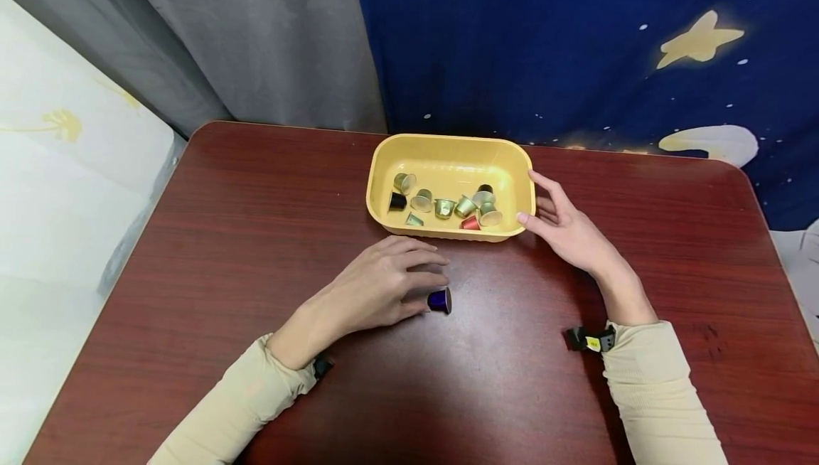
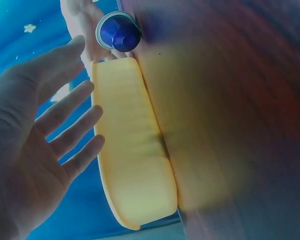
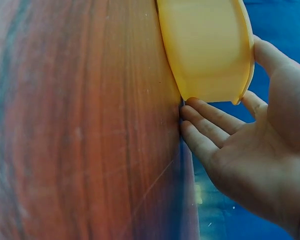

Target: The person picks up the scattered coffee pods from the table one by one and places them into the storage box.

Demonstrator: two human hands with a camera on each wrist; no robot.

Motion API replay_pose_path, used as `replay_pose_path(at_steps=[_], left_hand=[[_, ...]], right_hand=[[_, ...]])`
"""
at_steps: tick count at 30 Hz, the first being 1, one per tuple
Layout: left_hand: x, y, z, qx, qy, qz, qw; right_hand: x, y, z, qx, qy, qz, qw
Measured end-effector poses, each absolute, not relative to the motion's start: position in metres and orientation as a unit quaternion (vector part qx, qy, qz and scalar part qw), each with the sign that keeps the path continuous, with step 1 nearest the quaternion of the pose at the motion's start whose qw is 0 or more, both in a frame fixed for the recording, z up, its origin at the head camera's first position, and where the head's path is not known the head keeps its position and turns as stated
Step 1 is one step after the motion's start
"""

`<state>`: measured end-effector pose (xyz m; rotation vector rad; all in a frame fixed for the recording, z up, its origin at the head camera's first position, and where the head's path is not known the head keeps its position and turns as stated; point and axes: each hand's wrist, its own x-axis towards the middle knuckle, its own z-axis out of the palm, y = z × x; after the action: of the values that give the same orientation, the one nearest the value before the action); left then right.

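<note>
On the table, a dark blue coffee capsule (image 1: 439, 300) lies on its side just off the fingertips of my left hand (image 1: 387, 284). In the left wrist view, the fingers and thumb of that hand are spread and hold nothing, and the blue capsule (image 2: 121, 33) shows beyond the thumb tip. My right hand (image 1: 572, 227) is at the right end of a yellow plastic tub (image 1: 451, 136), thumb at the near corner of the rim and index finger at the far corner. In the right wrist view its other fingers (image 3: 210, 120) extend along the tub's end wall.
Inside the tub lie several capsules, mostly pale green ones (image 1: 444, 208), along with a black one (image 1: 397, 201) and a red one (image 1: 470, 223). The tub stands at the back edge of the reddish-brown table (image 1: 275, 188), before grey and blue curtains (image 1: 512, 45).
</note>
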<state>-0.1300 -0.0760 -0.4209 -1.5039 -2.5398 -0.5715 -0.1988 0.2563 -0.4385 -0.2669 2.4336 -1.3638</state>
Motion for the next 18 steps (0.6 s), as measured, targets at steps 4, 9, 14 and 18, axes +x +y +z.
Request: replay_pose_path(at_steps=[4,9,14,18], left_hand=[[-0.1302,-0.0738,-0.4211,-0.509,-0.843,-0.169,0.035],[-0.1307,-0.0724,-0.4213,-0.516,-0.844,-0.145,0.018],[-0.1317,-0.0708,-0.4203,-0.522,-0.844,-0.126,0.011],[-0.1335,-0.0691,-0.4207,-0.528,-0.842,-0.113,0.005]], right_hand=[[-0.1984,0.2561,-0.4382,-0.096,0.857,-0.477,0.168],[-0.1984,0.2557,-0.4377,-0.100,0.856,-0.477,0.172],[-0.1996,0.2569,-0.4378,-0.102,0.858,-0.475,0.166],[-0.1993,0.2579,-0.4378,-0.099,0.857,-0.477,0.169]])
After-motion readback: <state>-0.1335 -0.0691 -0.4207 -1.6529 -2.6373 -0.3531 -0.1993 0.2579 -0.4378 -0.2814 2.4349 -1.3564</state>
